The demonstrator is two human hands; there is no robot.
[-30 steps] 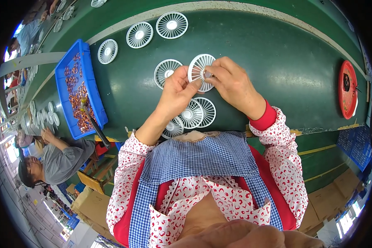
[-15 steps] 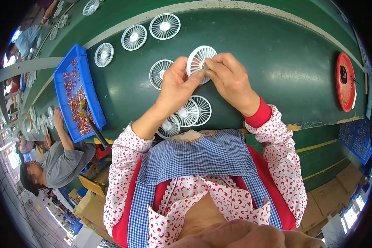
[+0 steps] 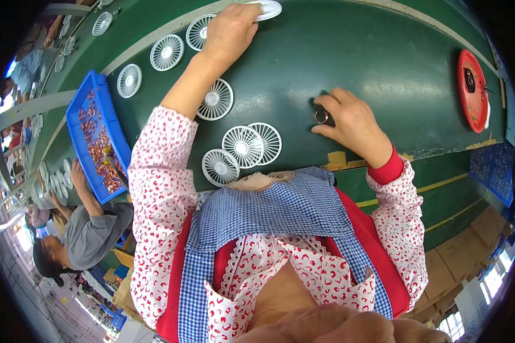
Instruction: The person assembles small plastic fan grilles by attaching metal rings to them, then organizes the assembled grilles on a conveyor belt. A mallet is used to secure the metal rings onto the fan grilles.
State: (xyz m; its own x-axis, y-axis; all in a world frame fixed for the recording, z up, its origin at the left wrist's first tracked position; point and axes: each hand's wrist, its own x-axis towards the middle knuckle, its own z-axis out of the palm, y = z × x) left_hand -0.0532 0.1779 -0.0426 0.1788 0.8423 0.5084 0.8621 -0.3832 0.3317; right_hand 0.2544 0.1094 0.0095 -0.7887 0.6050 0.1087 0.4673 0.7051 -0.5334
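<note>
At the far edge of the bench my left hand [image 3: 233,33] is closed on a white slotted disc [image 3: 268,10], seen nearly edge-on. My right hand [image 3: 352,119] is over the right-middle of the bench, thumb and fingers apart. Between them is a small copper-coloured ring [image 3: 321,116], and no grip on it shows. Another white slotted disc [image 3: 216,99] lies beneath my left forearm, partly covered. Close to my apron, a slotted disc [image 3: 242,147] overlaps one [image 3: 269,144] on its right, with a third disc [image 3: 220,167] on its left.
Along the far left lies a row of slotted discs [image 3: 166,52]. A blue bin [image 3: 115,123] holds many copper-coloured pieces and a tool. At the right stands a red tray [image 3: 479,114] with a dark round item. Left of the bin, a person in grey [image 3: 97,234] works at the bench.
My left hand has carried the slotted disc from mid-bench to the far edge. My right hand has let go of the disc and moved right and nearer, beside the copper-coloured ring.
</note>
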